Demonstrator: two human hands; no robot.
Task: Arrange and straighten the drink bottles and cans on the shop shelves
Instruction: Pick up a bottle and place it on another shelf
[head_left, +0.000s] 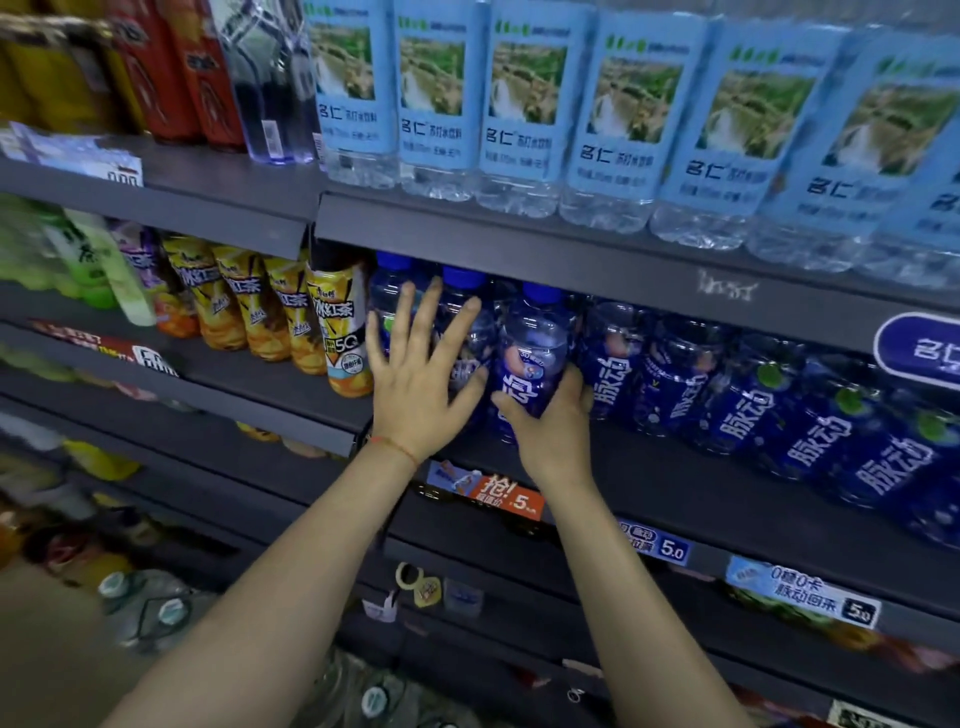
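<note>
On the dark grey metal middle shelf (291, 387), going from the left, stand four yellow-orange plastic iced-tea bottles (284, 314) in a leaning row, the rightmost one just beside the blue drinks. Next come the dark blue plastic drink bottles with blue caps: two at the left end (387, 306), half hidden behind the left hand (418, 387), then the single dark blue bottle with a white-lettered label (532, 358) held by the right hand (553, 431), then at least five more blue bottles (748, 410) running off to the right, the far ones blurred.

The left hand's grip is wide: fingers straight and spread, palm laid flat against the fronts of the two left bottles. A thin red string (397, 449) circles its wrist. The right hand's grip holds the single bottle low on its body, thumb on the left side and fingers curled round the right, the bottle upright and touching its neighbours on both sides.

On the upper shelf (519, 244), seven clear water bottles with pale blue labels (524, 98) stand in a row.
</note>
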